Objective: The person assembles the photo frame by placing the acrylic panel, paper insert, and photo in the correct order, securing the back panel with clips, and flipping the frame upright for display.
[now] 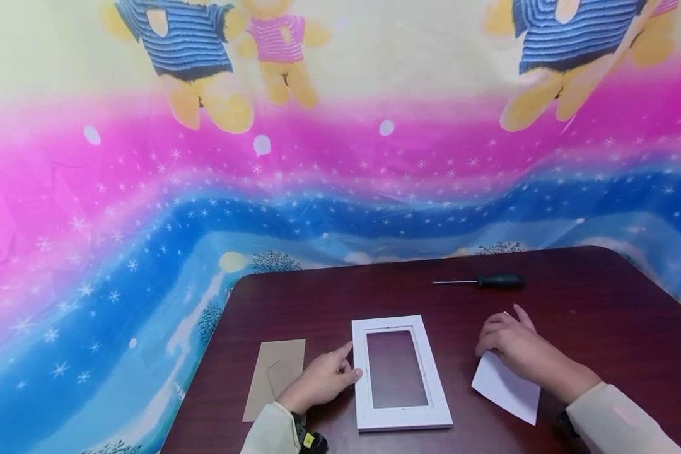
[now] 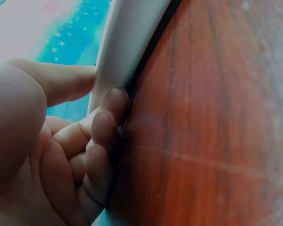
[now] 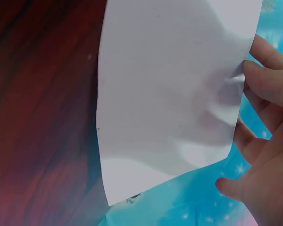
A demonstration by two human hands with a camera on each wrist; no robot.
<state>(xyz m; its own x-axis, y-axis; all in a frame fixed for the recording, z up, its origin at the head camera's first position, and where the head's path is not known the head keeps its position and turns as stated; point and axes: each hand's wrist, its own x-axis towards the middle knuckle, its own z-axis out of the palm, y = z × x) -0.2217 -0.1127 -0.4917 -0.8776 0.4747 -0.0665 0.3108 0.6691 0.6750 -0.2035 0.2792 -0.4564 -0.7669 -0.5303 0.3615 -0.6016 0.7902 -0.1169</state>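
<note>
A white rectangular frame [image 1: 439,403] lies on the dark red table, its opening showing the tabletop. At its left edge my left hand [image 1: 321,380] touches the side with thumb and fingertips; in the left wrist view the hand [image 2: 70,127] has its thumb against the white side [image 2: 127,42] and the other fingers bent beside its lower edge. To the right, my right hand [image 1: 516,347] pinches a white sheet [image 1: 507,391] by its edge. The right wrist view has the sheet [image 3: 170,94] slightly bent, with the hand [image 3: 264,108] gripping its side between thumb and fingers.
A tan rectangular board [image 1: 269,378] lies left of the frame, partly behind my left wrist, with a thin piece [image 1: 280,376] on it. Near the table's far edge lies a screwdriver [image 1: 499,281] with a dark handle. A patterned cloth [image 1: 340,157] hangs behind the table [image 1: 601,302].
</note>
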